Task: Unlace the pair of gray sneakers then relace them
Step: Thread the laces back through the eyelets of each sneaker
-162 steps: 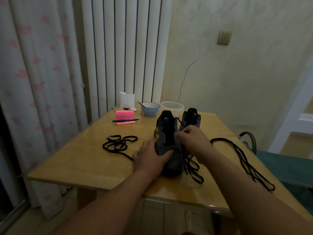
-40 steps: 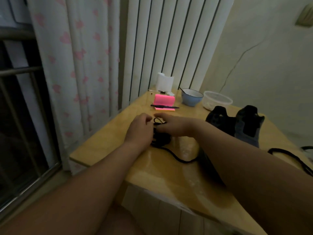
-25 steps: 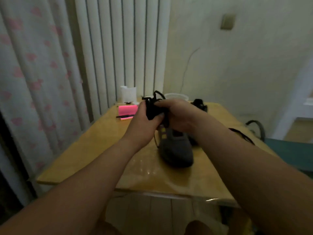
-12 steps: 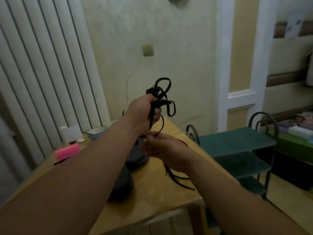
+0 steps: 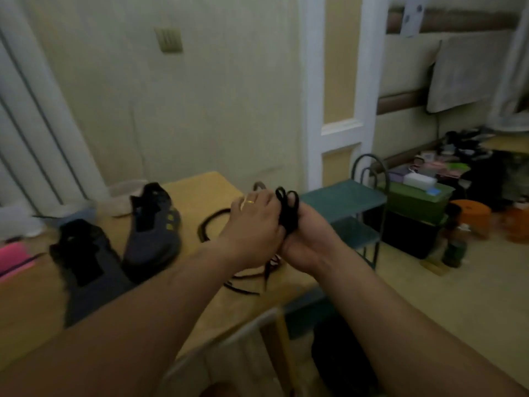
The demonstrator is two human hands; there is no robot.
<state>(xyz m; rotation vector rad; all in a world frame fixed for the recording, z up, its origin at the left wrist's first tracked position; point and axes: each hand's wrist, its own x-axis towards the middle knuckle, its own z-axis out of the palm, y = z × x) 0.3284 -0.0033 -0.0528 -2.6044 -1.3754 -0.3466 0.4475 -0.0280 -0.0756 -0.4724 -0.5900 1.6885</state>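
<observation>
Two gray sneakers stand unlaced on the wooden table (image 5: 200, 184): one sneaker (image 5: 154, 233) upright in the middle, the other sneaker (image 5: 86, 265) nearer at the left. My left hand (image 5: 254, 224) and my right hand (image 5: 306, 239) meet above the table's right edge and together grip a bunched black shoelace (image 5: 287, 210), whose loops stick up between them. A second black lace (image 5: 211, 224) lies on the table behind and under my hands.
A pink notepad (image 5: 14, 256) lies at the table's left edge, with bowls (image 5: 120, 196) behind the sneakers. To the right stands a green metal shelf rack (image 5: 349, 202), then boxes and clutter (image 5: 423, 193) on the floor. A chair back (image 5: 229, 345) is below my arms.
My view has swung right. My left hand has come down from head height with the lace bundle, and my right hand has closed in on it so both hold it together.
</observation>
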